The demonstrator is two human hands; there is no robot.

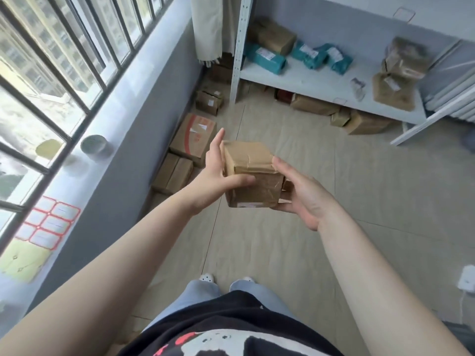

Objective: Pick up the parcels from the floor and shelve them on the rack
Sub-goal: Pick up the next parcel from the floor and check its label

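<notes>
Both hands, left (pixel 218 173) and right (pixel 300 194), clamp the taped brown parcel (pixel 250 173) between them.

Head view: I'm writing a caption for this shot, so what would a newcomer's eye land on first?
First, the brown box at centre, held above the floor between the left hand and right hand. Next, the white rack at upper right, its shelf carrying teal parcels and brown ones. Then the cartons lined up on the floor along the left wall, under the barred window.
</notes>
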